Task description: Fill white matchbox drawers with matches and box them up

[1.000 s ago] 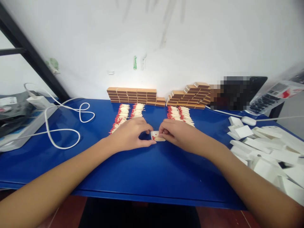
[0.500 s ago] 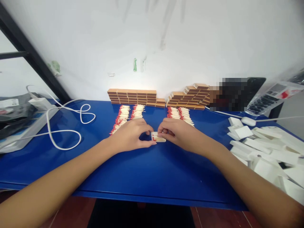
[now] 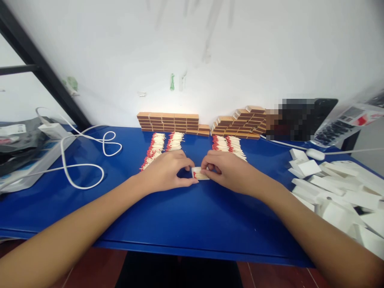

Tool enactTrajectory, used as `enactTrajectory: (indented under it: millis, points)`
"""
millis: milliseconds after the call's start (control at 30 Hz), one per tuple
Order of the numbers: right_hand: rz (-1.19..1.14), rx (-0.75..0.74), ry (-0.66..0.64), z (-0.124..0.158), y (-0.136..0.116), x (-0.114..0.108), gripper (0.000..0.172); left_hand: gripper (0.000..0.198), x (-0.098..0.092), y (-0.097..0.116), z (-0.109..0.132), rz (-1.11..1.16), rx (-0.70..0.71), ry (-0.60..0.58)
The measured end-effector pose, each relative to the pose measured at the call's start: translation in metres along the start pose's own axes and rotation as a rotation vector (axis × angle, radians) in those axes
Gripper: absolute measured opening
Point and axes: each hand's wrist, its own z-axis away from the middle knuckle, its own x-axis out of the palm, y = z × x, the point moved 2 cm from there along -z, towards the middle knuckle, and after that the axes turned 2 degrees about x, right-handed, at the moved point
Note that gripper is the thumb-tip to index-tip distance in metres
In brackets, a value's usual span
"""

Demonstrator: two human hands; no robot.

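A small white matchbox tray (image 3: 198,174) with red-tipped matches in it lies on the blue table between my hands. My left hand (image 3: 172,170) has thumb and fingers round the tray's left end. My right hand (image 3: 223,170) is over the tray's right part, its fingertips pinched together on the matches inside. Rows of loose matches (image 3: 152,148) lie beyond my left hand, and more matches (image 3: 229,145) lie beyond my right. Stacked brown matchboxes (image 3: 168,122) stand against the wall.
White cable (image 3: 103,176) loops over the left of the blue table (image 3: 180,224). At the right lies a heap of white trays (image 3: 333,188), with a white adapter (image 3: 315,154) and a dark phone-like object (image 3: 325,114) behind.
The matches in the tray look flatter under my right fingertips. My left hand has kept its place at the tray's end. The view has shifted slightly.
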Motion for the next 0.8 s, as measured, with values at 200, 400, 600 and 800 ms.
enactTrajectory:
  millis: [200,400,600,800]
  points:
    - [0.149,0.078,0.148,0.0,0.027,-0.03,0.014,0.028,0.001,-0.001,0.0,0.019,-0.004,-0.01]
    - [0.198,0.19,-0.025,0.0,0.052,-0.039,0.011,0.027,0.0,-0.002,0.0,0.03,-0.043,-0.027]
    - [0.137,0.275,-0.121,0.0,0.054,-0.031,0.018,0.027,-0.002,-0.003,0.0,0.017,-0.045,-0.021]
    - [0.08,0.277,-0.147,0.002,0.049,-0.033,0.019,0.028,0.0,-0.003,-0.001,0.014,-0.063,-0.037]
